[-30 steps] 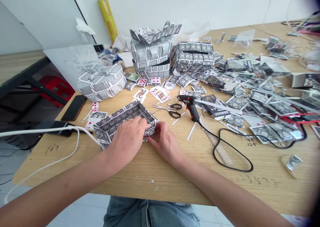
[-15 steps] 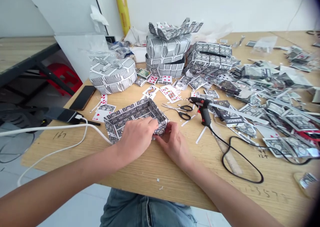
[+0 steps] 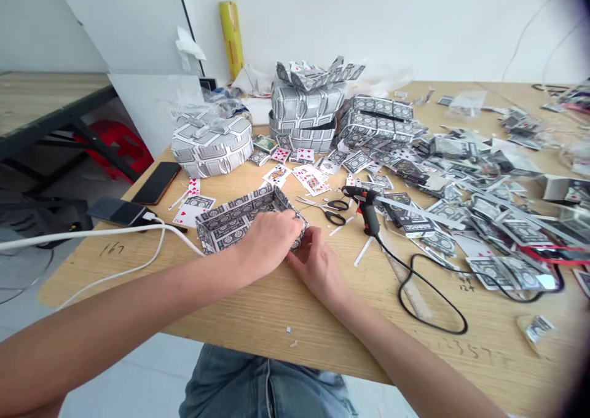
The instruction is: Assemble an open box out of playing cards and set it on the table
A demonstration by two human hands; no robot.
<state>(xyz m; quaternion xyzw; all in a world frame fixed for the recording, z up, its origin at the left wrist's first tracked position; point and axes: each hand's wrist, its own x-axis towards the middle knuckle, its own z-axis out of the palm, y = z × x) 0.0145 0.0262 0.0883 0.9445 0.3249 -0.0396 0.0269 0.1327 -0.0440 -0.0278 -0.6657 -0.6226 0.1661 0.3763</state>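
In front of me on the table lies an open box made of playing cards (image 3: 230, 221), patterned black and white. My left hand (image 3: 271, 236) reaches over its near wall, fingers curled and pressed at the right near corner; the fingertips are partly hidden. My right hand (image 3: 318, 261) pinches the same corner from outside, thumb at the front and fingers on the right wall. Just beyond the corner lie scissors with black handles (image 3: 335, 212). A black glue gun (image 3: 366, 209) rests to the right of them, a white glue stick in its back.
Behind stand a round card box (image 3: 212, 144), stacked card boxes (image 3: 304, 107) and another card box (image 3: 378, 120). Loose cards and packs (image 3: 461, 203) cover the right side. A phone (image 3: 157, 182) and a white cable (image 3: 92, 236) lie left; the glue gun's black cord (image 3: 437, 289) loops right.
My left hand has shifted slightly right along the box's wall toward the right near corner. My right hand stays on the corner. The whole view has shifted a little.
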